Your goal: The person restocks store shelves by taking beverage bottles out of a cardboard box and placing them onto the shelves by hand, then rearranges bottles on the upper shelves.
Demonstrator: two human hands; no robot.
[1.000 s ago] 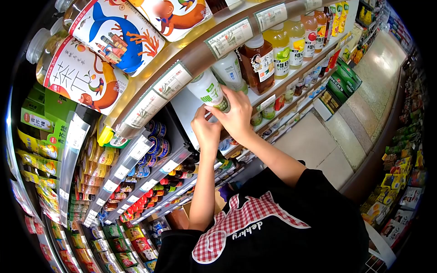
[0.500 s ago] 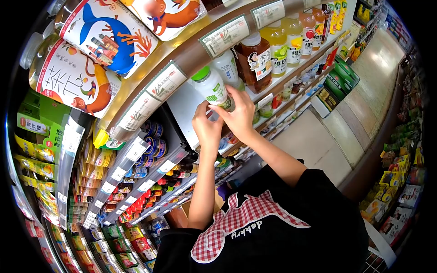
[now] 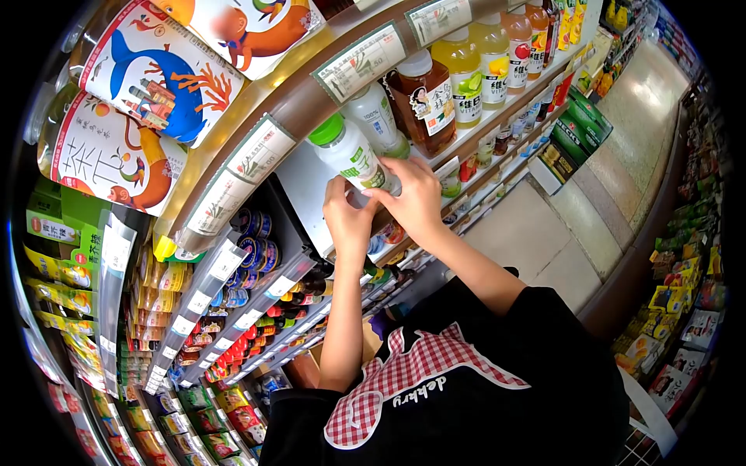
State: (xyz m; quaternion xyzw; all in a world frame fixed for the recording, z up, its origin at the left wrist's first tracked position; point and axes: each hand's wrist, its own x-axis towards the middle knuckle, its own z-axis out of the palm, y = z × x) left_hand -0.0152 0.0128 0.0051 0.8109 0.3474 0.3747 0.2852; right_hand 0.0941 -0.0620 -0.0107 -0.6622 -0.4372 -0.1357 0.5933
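1. Here's the green-capped bottle [image 3: 344, 152], over the white shelf [image 3: 305, 196], near its front edge and left end.
2. Long axis now: cap away from the body, lower end between the hands; shelf contact, can't tell.
3. Neither hand is nearer, both touch: left hand [image 3: 347, 220] at left, right hand [image 3: 413, 198] at right, beside another white bottle [image 3: 376, 123].
4. Fingers curl round the bottle's lower part, thumbs close together in front!

Both arms [image 3: 475, 266] are stretched right out. Left hand [image 3: 347, 218] and right hand [image 3: 413, 199] are cupped super close together.
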